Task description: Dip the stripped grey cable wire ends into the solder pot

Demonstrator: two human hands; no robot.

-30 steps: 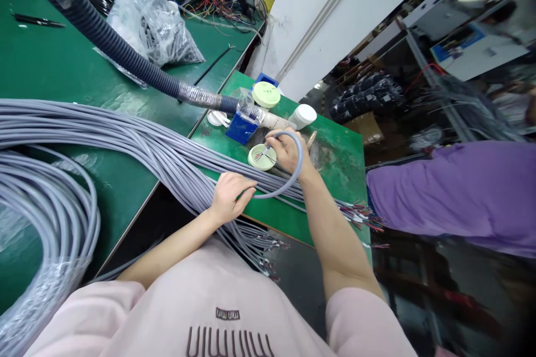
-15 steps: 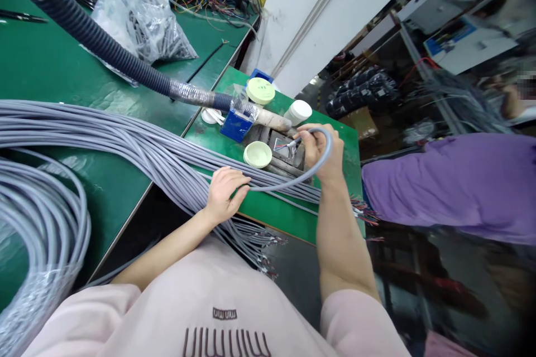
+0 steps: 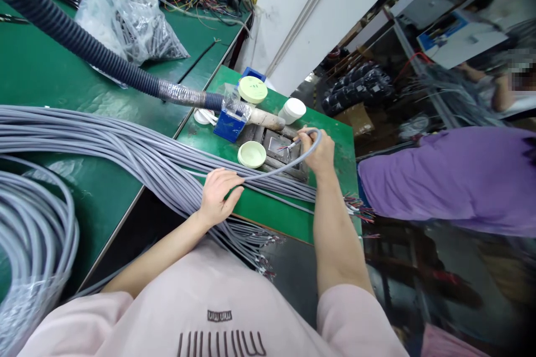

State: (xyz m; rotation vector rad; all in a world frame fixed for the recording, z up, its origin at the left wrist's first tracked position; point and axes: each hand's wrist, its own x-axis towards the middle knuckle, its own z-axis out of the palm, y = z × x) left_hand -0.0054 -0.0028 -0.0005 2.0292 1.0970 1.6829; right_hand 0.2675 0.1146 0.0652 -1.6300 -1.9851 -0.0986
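Note:
My right hand (image 3: 319, 152) is closed on the end of a single grey cable (image 3: 280, 170), whose stripped coloured wires point at a small metal pot (image 3: 276, 146) set in the green bench. The cable curves back from that hand to my left hand (image 3: 218, 194), which pinches it where it leaves the big bundle of grey cables (image 3: 125, 148). A pale green round dish (image 3: 252, 154) stands just left of the pot.
A dark corrugated hose (image 3: 96, 56) ends at a blue holder (image 3: 229, 124) by the pot. A green lid (image 3: 252, 90) and a white jar (image 3: 292, 110) stand behind. A plastic bag (image 3: 125, 22) lies far left. A person in purple (image 3: 444, 178) is at the right.
My right hand has carried the cable's end from over the green dish rightwards to the metal pot. The cable's loop has flattened. My left hand has stayed on the bundle.

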